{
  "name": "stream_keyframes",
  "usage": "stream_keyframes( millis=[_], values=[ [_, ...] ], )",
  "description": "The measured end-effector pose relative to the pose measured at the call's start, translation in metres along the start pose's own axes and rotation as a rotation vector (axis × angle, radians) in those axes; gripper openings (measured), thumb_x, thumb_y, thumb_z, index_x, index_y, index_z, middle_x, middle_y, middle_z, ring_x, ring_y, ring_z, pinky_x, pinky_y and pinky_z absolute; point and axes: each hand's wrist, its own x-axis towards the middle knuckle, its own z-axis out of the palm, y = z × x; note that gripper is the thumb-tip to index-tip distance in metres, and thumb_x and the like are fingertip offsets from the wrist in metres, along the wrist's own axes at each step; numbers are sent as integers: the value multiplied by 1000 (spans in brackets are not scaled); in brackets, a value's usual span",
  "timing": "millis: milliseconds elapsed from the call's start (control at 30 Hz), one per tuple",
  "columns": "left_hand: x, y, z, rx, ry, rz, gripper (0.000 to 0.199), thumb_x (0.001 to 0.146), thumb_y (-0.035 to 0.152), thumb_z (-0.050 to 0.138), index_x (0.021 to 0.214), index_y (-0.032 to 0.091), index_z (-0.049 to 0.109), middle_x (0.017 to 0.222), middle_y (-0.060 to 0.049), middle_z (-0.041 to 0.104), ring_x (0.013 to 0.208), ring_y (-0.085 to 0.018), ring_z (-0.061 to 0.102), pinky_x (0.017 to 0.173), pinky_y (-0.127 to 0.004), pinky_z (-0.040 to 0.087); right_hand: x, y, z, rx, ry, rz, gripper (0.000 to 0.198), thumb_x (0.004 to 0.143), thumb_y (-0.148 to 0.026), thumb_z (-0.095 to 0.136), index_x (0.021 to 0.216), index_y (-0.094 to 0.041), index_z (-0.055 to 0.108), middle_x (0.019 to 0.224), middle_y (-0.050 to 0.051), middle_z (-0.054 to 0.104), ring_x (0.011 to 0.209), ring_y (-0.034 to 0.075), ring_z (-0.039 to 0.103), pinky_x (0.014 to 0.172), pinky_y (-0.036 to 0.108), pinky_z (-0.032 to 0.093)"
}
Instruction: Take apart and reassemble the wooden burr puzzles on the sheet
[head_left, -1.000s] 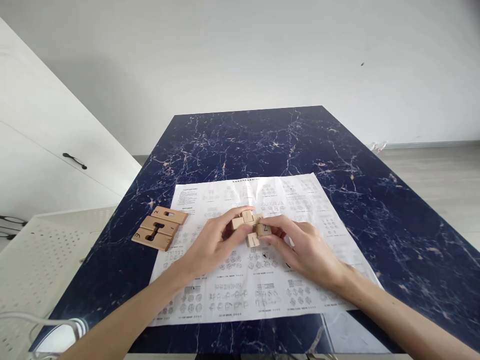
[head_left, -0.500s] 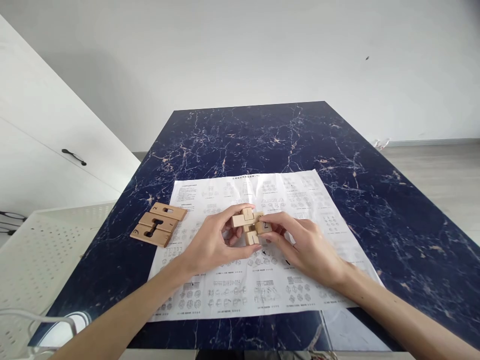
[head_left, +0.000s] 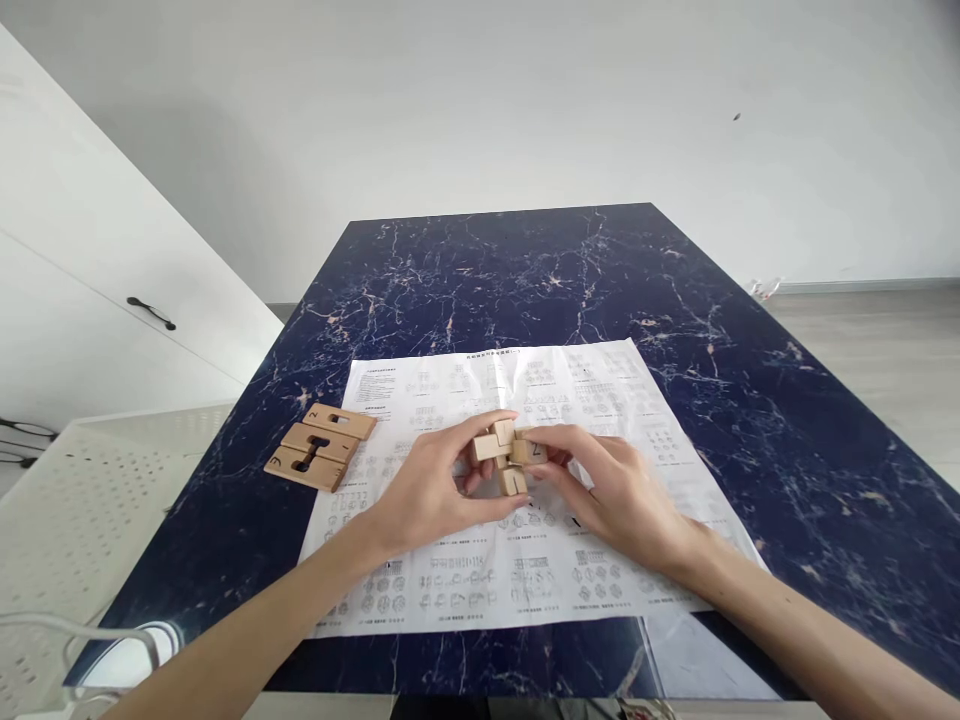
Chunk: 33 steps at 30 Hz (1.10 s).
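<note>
A small wooden interlocking puzzle point(head_left: 513, 481) of pale blocks is held above the printed sheet. My left hand point(head_left: 435, 478) grips it from the left, thumb below and fingers above and behind. On the puzzle's right side, my right hand point(head_left: 607, 485) pinches a block marked 2 point(head_left: 531, 450) between thumb and fingers. That block sits against the others, and the inner joints are hidden. Apart from both hands, to the left, lie flat wooden pieces point(head_left: 322, 445) with dark cut-out slots, numbered 1, 2 and 3.
The white paper sheet point(head_left: 427, 590) with puzzle diagrams covers the near part of the dark blue marbled table point(head_left: 480, 280). A white perforated surface point(head_left: 52, 520) with a white cable point(head_left: 75, 632) stands at the left, beside a white cabinet point(head_left: 90, 270).
The puzzle has turned slightly in my hands and shifted a little right. The block marked 2 now sits a bit higher, closer against the upper block.
</note>
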Motion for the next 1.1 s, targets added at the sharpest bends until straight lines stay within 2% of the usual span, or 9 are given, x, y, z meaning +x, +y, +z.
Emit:
stream_keyframes(
  millis=[267,433,567,700,767,867,1000,1100],
  values=[
    [0,0,1,73,9,52,68,85,41,88,144,24,59,79,5,64,63,-12,54,59,-25,50,1,1,-1,-38,-24,-69,16,112,-21,52,127,-21,59,89,2,76,65,15,67,58,28,51],
    [-2,-4,3,112,32,124,70,84,40,90,145,27,58,100,0,74,70,-14,60,66,-28,55,3,-2,0,13,-68,-139,20,112,-16,50,129,-23,55,104,6,78,77,17,72,63,29,53],
    [-2,-6,2,161,65,188,70,81,43,92,143,30,62,111,-3,69,79,-16,61,69,-29,56,5,-5,0,27,-21,-168,17,113,-19,50,129,-21,56,102,6,78,77,17,72,64,29,54],
    [-1,-7,1,100,42,197,69,81,41,92,143,32,62,125,-4,67,88,-17,65,69,-28,58,5,-6,0,34,7,-186,17,113,-20,51,129,-21,58,98,6,77,75,16,71,63,27,54],
    [-1,-7,2,68,33,185,70,82,40,91,144,31,59,121,-4,72,88,-18,68,71,-29,59,4,-5,0,34,9,-163,17,113,-20,53,130,-22,58,100,5,77,75,15,70,66,27,55],
    [0,-4,2,30,48,144,70,82,39,91,143,28,59,117,-4,76,90,-20,70,76,-32,60,2,-4,0,55,-6,-73,23,111,-26,58,134,-24,57,91,0,75,66,13,66,64,26,55],
    [1,0,0,-69,50,37,69,81,39,90,142,26,61,102,-2,75,76,-17,67,66,-30,59,3,-2,-3,105,50,111,26,111,-32,55,136,-23,53,77,-4,68,61,14,63,58,26,51],
    [2,2,-1,-167,31,19,69,80,38,91,141,26,62,97,-1,72,73,-15,64,62,-27,59,5,-1,-5,87,35,203,24,112,-33,51,131,-21,55,80,-1,70,65,15,65,60,27,51]
  ],
)
